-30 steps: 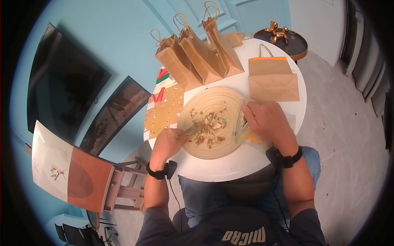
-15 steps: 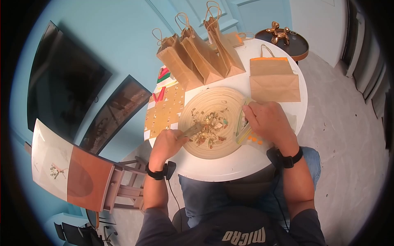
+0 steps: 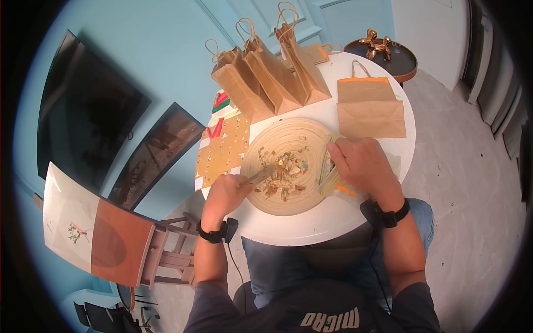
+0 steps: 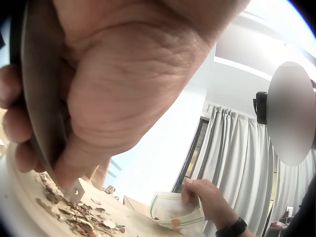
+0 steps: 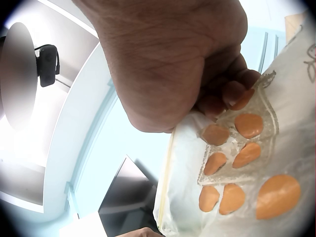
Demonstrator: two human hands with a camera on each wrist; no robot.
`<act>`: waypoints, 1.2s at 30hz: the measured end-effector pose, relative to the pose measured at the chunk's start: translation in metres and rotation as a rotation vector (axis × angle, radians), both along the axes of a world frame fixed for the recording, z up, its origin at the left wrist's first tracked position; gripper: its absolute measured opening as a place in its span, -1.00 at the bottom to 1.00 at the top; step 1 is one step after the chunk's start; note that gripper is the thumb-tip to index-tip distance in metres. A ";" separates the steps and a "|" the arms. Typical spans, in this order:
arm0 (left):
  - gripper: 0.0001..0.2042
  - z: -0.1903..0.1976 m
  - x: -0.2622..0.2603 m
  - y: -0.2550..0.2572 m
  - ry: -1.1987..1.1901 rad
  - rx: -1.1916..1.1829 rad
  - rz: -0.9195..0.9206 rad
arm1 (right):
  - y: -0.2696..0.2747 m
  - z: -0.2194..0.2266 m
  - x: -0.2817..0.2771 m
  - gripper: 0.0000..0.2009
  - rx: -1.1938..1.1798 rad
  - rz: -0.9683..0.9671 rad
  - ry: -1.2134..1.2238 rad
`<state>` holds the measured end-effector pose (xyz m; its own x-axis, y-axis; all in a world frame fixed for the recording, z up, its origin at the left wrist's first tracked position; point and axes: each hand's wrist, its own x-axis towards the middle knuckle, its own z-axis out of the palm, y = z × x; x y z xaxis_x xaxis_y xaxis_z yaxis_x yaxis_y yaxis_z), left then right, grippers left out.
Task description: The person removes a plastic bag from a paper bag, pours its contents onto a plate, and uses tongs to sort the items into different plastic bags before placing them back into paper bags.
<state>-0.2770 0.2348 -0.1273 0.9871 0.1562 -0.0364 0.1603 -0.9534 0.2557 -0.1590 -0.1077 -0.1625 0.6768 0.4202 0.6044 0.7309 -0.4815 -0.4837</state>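
Observation:
My left hand [image 3: 225, 194] grips a pair of metal tongs [image 3: 261, 176] over the near left rim of a round, ringed wooden plate [image 3: 266, 208]. The tongs' tip, with a small cut-out visible in the left wrist view, reaches into a loose pile of dried flakes and petals [image 3: 288, 171], like potpourri. At the plate's right side my right hand [image 3: 363, 161] pinches a clear zip-top bag [image 5: 296, 123] by its upper edge. Orange spots [image 5: 277, 196] mark the bag. Its mouth gapes toward the plate in the left wrist view, and some small bits show inside.
Several brown paper bags [image 3: 261, 83] stand at the back of the round white table [image 3: 311, 230]. Another paper bag [image 3: 371, 116] lies flat at the right. Patterned gold paper [image 3: 222, 150] and red and green pieces lie at the left. A balloon-dog figure [image 3: 377, 47] stands beyond.
The tongs have turned and shifted slightly at the pile, now showing a narrower side. Both hands, the zip-top bag and the plate stay almost where they were.

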 end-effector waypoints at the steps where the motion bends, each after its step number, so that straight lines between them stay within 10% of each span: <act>1: -0.74 0.000 0.000 0.000 -0.009 0.011 -0.010 | 0.000 0.000 0.000 -0.64 -0.002 -0.001 0.001; 36: -0.75 -0.015 0.025 -0.008 -0.092 -0.014 -0.060 | -0.001 -0.001 0.002 -0.63 0.021 0.010 0.026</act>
